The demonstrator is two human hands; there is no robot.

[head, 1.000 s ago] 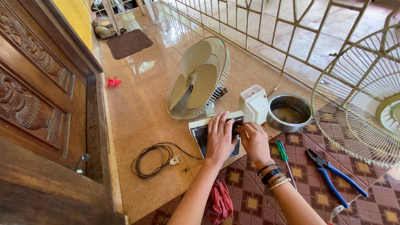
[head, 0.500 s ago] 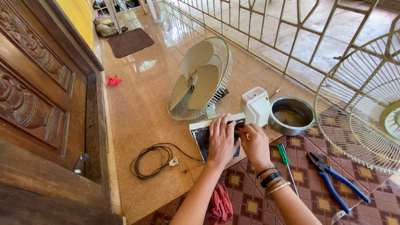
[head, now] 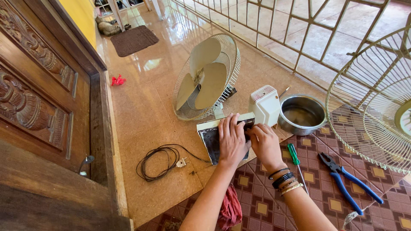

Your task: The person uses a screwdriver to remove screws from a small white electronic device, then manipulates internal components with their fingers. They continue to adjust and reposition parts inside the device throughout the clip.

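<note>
Head view, looking down at a tiled porch floor. The left hand (head: 231,141) lies flat, fingers spread, on the upturned fan base (head: 212,137), a cream-rimmed rectangular panel with a dark inner face, on the floor in front of the person. The right hand (head: 264,143) is curled at the base's right edge, fingertips pinched on something small; what it is cannot be told. The base carries no readable label. Behind it stands the fan head (head: 206,77), cream blades inside a wire rear guard, tilted left. Just right of the base sits a white ribbed motor cover (head: 265,105), and beside that a steel bowl (head: 302,114). A green-handled screwdriver (head: 294,156) and blue-handled pliers (head: 349,182) lie on the patterned mat (head: 265,201) at right, well clear of the hands. The detached front guard (head: 372,102) leans in at far right. A coiled black cord (head: 159,161) with plug lies left of the base; a red cloth (head: 230,209) lies near the left forearm. A carved wooden door (head: 34,85) fills the left edge.
</note>
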